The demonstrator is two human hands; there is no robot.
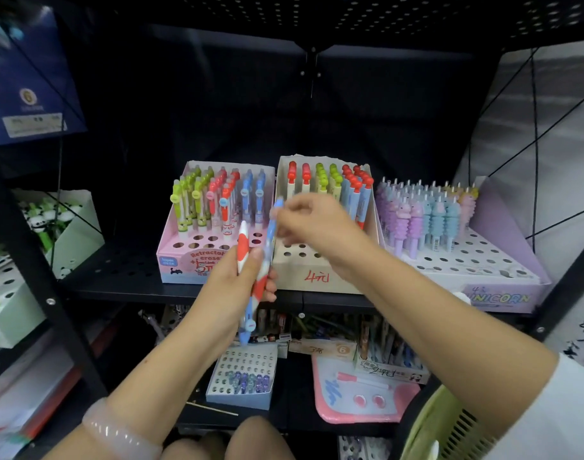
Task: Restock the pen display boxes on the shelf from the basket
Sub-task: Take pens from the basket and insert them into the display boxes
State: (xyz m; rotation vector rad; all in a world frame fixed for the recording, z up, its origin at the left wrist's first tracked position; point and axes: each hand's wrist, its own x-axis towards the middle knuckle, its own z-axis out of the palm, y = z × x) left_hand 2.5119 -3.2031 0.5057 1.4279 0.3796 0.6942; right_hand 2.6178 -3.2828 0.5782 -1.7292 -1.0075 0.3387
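Risk: pens slipping from a loaded hand during transfer.

Your left hand [247, 277] grips a pen bundle [254, 277] before the shelf [118, 287]; your right hand [304, 220] apparently pinches one blue pen [272, 227], blurred. A tug could scatter the bundle short of the pink display box [181, 257].

I face a black metal rack [317, 298] with a dark back panel [237, 104] and a perforated board [383, 14] overhead. Black uprights [28, 234] frame it on both sides. A pale grey wall [549, 94] shows at my right, crossed by thin black wires [534, 127]. The light is dim inside.
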